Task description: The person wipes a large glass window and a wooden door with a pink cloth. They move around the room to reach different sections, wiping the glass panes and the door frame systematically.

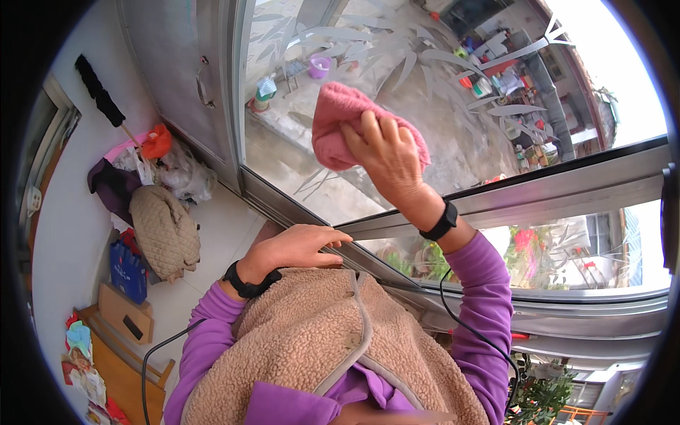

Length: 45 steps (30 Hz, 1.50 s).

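Note:
A folded pink cloth (340, 127) lies against the glass pane (281, 154) of a metal-framed sliding door. My right hand (385, 154) grips it, fingers bent over its face and the back of the hand towards me. Pale leaf patterns (409, 69) decorate the pane around the cloth. In front of my fleece vest (319, 313), my left hand (297, 248) holds nothing, with the thumb apart from the fingers. Its fingertips appear near the door's lower frame (303, 212); whether they touch it, I cannot tell.
To the left, a quilted garment (164, 228), plastic bags (186, 170) and a blue bag (127, 271) sit by the wall. A black duster (98, 90) leans there. A cardboard box (125, 313) stands near a wooden chair (127, 372). Black cables (154, 350) run beside my arms.

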Available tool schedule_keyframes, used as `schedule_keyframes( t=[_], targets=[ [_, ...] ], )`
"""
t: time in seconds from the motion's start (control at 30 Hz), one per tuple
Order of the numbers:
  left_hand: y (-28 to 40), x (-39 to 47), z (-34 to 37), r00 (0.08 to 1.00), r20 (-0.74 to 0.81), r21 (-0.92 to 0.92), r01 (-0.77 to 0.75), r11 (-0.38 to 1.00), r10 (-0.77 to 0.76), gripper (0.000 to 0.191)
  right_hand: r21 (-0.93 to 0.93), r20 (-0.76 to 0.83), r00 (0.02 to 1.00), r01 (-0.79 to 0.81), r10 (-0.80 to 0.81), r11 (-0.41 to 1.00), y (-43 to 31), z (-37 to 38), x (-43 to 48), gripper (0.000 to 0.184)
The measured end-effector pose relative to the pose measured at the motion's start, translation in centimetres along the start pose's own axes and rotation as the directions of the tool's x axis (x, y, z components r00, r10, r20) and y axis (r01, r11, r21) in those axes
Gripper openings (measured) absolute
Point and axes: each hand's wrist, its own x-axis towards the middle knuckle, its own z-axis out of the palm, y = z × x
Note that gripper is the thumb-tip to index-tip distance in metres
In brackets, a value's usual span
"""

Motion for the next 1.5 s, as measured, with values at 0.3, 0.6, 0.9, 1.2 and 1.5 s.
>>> schedule_keyframes(
  t=[0.3,0.6,0.9,1.2,1.5],
  targets=[
    [0.4,-1.9,2.1,0.987,-0.08,-0.118,0.132,0.984,-0.141,0.052,0.341,0.196,0.98,-0.044,-0.025,0.939,-5.2,3.5,-12.5,0.035],
    [0.9,0.5,4.0,0.992,-0.041,-0.084,0.114,0.99,-0.118,0.051,0.335,-0.506,0.6,-0.526,0.62,0.782,8.9,-10.9,-8.1,0.064],
    [0.5,-1.1,3.8,0.977,-0.146,-0.044,0.152,0.987,-0.157,0.048,0.347,0.072,0.946,-0.322,0.317,0.881,-6.0,3.5,-12.9,0.044],
    [-0.6,-2.7,2.3,0.953,-0.156,-0.11,0.245,0.963,-0.26,0.051,0.64,0.371,0.85,-0.526,0.373,0.56,-9.3,6.5,-16.2,0.055],
    [-2.9,-1.9,0.5,0.933,-0.092,-0.348,0.296,0.89,-0.347,0.072,0.506,0.788,0.557,-0.345,0.261,-0.79,-5.4,0.5,-11.8,0.055]
  ],
)
